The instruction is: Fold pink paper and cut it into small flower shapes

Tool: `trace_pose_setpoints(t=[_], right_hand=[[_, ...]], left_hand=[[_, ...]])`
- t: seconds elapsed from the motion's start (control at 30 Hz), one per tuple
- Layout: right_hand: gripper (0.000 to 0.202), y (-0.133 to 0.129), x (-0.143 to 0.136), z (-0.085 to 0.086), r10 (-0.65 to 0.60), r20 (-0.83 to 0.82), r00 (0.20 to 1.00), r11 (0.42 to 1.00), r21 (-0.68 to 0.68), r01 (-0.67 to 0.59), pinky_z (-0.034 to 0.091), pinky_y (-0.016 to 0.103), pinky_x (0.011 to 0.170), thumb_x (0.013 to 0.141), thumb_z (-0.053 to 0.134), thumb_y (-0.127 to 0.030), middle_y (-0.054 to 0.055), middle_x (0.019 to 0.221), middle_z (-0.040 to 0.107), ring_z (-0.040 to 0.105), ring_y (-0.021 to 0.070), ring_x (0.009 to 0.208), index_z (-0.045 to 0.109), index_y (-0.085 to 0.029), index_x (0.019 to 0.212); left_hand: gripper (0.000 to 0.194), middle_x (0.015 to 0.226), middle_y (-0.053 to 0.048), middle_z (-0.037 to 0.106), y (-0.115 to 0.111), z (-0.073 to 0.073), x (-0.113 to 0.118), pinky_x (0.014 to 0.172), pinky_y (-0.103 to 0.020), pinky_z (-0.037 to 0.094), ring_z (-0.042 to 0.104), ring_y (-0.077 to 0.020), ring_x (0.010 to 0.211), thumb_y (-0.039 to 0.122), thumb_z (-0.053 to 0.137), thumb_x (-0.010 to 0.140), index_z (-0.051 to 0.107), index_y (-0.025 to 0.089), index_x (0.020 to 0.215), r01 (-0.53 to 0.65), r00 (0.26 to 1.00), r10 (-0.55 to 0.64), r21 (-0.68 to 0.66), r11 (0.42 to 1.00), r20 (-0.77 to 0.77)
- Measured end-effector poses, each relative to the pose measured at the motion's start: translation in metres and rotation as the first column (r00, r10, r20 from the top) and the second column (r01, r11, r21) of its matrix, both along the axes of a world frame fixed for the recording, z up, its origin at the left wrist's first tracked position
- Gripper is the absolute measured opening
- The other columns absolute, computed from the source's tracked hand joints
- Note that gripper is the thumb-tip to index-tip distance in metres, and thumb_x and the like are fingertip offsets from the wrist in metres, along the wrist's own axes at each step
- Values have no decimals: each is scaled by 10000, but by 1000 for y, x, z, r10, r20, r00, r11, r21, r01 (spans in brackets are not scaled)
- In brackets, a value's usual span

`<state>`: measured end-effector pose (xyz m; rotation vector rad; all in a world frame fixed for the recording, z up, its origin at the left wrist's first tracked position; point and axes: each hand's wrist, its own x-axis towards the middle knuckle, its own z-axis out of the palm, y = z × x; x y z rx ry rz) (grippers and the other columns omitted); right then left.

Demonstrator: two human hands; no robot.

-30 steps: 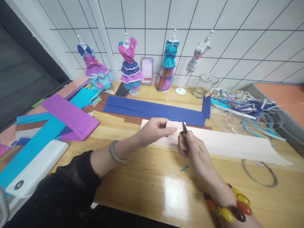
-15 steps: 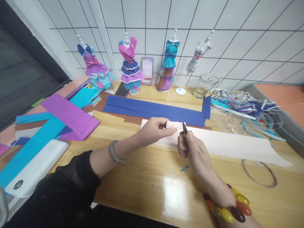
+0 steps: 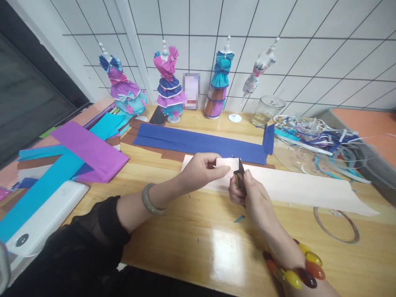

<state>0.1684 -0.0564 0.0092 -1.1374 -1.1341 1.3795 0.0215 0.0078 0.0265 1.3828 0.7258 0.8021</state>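
Observation:
Between the thumb and fingers of my left hand [image 3: 206, 170] is a small pale pink paper piece [image 3: 227, 163]. My right hand [image 3: 252, 192] is closed around small dark scissors [image 3: 240, 175], whose blades point up at the right edge of that piece. Beneath both hands a long pale pink paper strip [image 3: 303, 187] stretches to the right over the wooden table [image 3: 173, 231]. Behind it lies a long blue paper strip [image 3: 201, 142], with brown paper showing under its edges. A tiny blue scrap [image 3: 239, 218] rests in front of my right hand.
Three dressed mini mannequins [image 3: 168, 90] and one without a dress [image 3: 256, 74] stand along the tiled wall. A glass jar [image 3: 267, 110] and a scrap pile [image 3: 321, 134] are at back right. Coloured papers [image 3: 93, 152] and a white device [image 3: 49, 218] lie left; a clear ring [image 3: 337, 225] lies right.
The scissors in my right hand have turned slightly and their blades look closer together beside the small pink piece. My left hand keeps its hold. The view has shifted a little.

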Motion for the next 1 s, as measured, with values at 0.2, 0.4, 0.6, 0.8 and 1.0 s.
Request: trace_pose_setpoints(t=[0.2, 0.4, 0.6, 0.8, 1.0], right_hand=[[409, 0, 1, 0, 13, -33, 999, 1000, -10, -14, 170, 258, 441, 928, 294, -483, -53, 542, 268, 226, 87, 473, 467, -174, 723], [396, -1, -1, 2, 13, -16, 1000, 1000, 6, -13, 169, 252, 436, 930, 296, -477, -53, 549, 273, 230, 86, 473, 477, -175, 750], [414, -1, -3, 3, -14, -5, 1000, 1000, 5, 14, 181, 248, 429, 919, 310, -494, -53, 540, 272, 230, 90, 471, 436, -182, 677], [439, -1, -3, 3, -30, -2, 1000, 1000, -8, 30, 187, 247, 424, 892, 322, -542, -49, 545, 286, 239, 95, 462, 426, -190, 651], [436, -1, -3, 1, -51, -21, 998, 999, -20, 50, 189, 240, 412, 881, 343, -555, -51, 549, 290, 251, 88, 449, 458, -185, 680]], left_hand=[[224, 610, 15, 495, -2, 2, 1, 534, -213, 325, 444, -79, 574, 331, 630, 700, 554, 120, 693, -54, 999, 54, 12, 998, 0], [212, 604, 8, 520, -5, 6, 2, 523, -213, 337, 458, -86, 565, 325, 636, 687, 571, 123, 682, -121, 993, 121, 31, 992, 0], [202, 618, 8, 517, -9, 5, 4, 542, -215, 348, 463, -88, 589, 319, 623, 698, 575, 123, 691, -124, 992, 125, 77, 989, -1], [189, 634, 2, 537, -11, 3, 6, 567, -221, 368, 479, -102, 619, 317, 618, 700, 593, 130, 700, -149, 987, 155, 137, 979, -34], [194, 656, -9, 556, -12, 2, 6, 593, -225, 388, 496, -111, 643, 318, 602, 715, 619, 130, 759, -148, 987, 156, 154, 977, -37]])
